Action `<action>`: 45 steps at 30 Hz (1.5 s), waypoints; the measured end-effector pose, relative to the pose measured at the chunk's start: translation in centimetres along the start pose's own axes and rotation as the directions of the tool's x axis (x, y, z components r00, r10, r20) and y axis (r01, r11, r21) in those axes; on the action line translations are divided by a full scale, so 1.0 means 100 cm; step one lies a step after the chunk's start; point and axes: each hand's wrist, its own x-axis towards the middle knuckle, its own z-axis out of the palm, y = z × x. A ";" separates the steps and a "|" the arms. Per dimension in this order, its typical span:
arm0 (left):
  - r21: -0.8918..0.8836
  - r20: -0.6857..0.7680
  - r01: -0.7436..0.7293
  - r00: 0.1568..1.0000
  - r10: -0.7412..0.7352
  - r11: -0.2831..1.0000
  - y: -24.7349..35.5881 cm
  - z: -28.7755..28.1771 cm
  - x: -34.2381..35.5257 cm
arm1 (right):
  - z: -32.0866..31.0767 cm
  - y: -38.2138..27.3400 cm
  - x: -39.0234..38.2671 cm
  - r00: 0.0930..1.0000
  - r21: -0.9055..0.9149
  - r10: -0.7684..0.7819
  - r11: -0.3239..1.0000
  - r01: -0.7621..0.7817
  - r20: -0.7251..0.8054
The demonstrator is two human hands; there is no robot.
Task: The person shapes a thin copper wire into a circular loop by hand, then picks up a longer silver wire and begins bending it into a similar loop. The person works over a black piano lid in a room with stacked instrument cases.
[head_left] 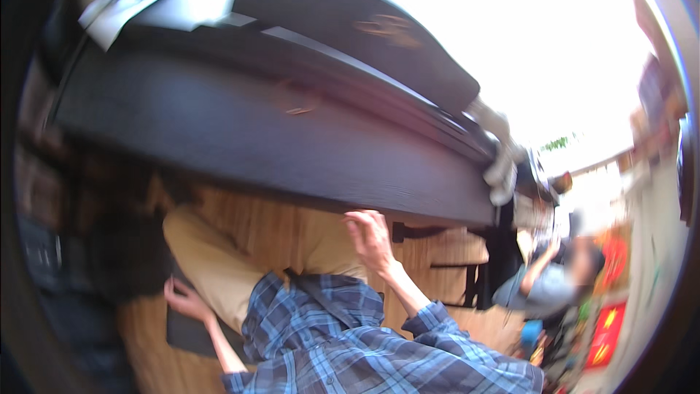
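A long black piano [273, 124] with a closed cover stretches across my view, a raised dark music rest [313, 7] on top. My right hand [370, 239] is at the piano's front lower edge, fingers bent and slightly apart; whether they touch it is unclear. My left hand [187, 298] hangs low beside my left thigh, by a black seat [186, 335] that I am sitting on, its fingers loosely curved and apart, with nothing visible in them. The picture is blurred by motion.
White papers [109, 18] lie at the piano's left end; a pale soft object [499, 175] is at its right end. A co-worker [539, 292] in a grey-blue top sits to the right, near red items [607, 332]. Dark furniture [44, 263] stands left, on the wooden floor [415, 284].
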 end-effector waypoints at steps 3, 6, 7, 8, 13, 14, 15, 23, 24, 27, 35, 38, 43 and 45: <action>-0.054 0.054 -0.047 0.997 0.050 0.997 -0.026 -0.010 -0.001 | -0.014 0.014 -0.020 0.996 0.049 0.025 0.999 -0.021 -0.083; -0.023 0.136 -0.063 0.989 0.066 0.998 -0.048 -0.018 -0.004 | -0.045 0.039 -0.051 0.944 0.105 0.122 0.990 -0.094 -0.308; -0.004 0.150 -0.042 0.988 0.042 0.999 -0.051 -0.018 -0.002 | -0.056 0.049 -0.056 0.919 0.090 0.149 0.988 -0.124 -0.365; -0.005 0.171 -0.042 0.984 0.042 0.999 -0.052 -0.020 0.001 | -0.067 0.059 -0.060 0.899 0.101 0.203 0.979 -0.177 -0.388; -0.017 0.068 0.010 0.998 -0.008 1.000 0.027 -0.034 0.010 | -0.134 0.138 -0.036 0.690 0.170 0.394 0.913 -0.371 -0.608; 0.003 0.041 0.027 0.999 -0.027 1.000 0.058 -0.037 0.009 | -0.150 0.158 -0.027 0.697 0.122 0.391 0.907 -0.404 -0.601; -0.054 -0.026 -0.116 0.993 0.115 0.992 0.092 -0.039 0.006 | -0.163 0.179 -0.014 0.673 0.128 0.378 0.912 -0.391 -0.635; -0.267 -0.056 -0.393 0.918 0.392 0.880 0.329 -0.020 0.001 | -0.188 0.269 0.040 0.613 0.185 0.429 0.888 -0.421 -0.664; -0.326 -0.079 -0.485 0.870 0.487 0.812 0.349 -0.012 0.002 | -0.186 0.272 0.038 0.591 0.176 0.384 0.908 -0.380 -0.709; -0.601 0.018 -0.510 0.761 0.649 0.615 0.405 0.015 -0.003 | -0.185 0.276 0.031 0.566 0.093 0.308 0.922 -0.377 -0.764; -0.893 0.178 -0.332 0.359 0.916 0.304 0.523 0.062 -0.062 | -0.185 0.273 0.021 0.554 0.035 0.123 0.986 -0.165 -0.823; -0.917 0.337 -0.220 0.011 0.941 0.331 0.555 0.069 -0.077 | -0.182 0.260 0.018 0.656 -0.112 -0.012 0.988 -0.110 -0.754; -0.395 0.745 0.550 -0.277 0.607 0.736 0.608 0.102 -0.107 | -0.154 0.197 0.004 0.820 -0.162 -0.036 0.984 -0.070 -0.572; -0.365 0.782 0.553 -0.254 0.569 0.749 0.623 0.115 -0.112 | -0.144 0.178 -0.004 0.836 -0.157 0.027 0.978 -0.134 -0.548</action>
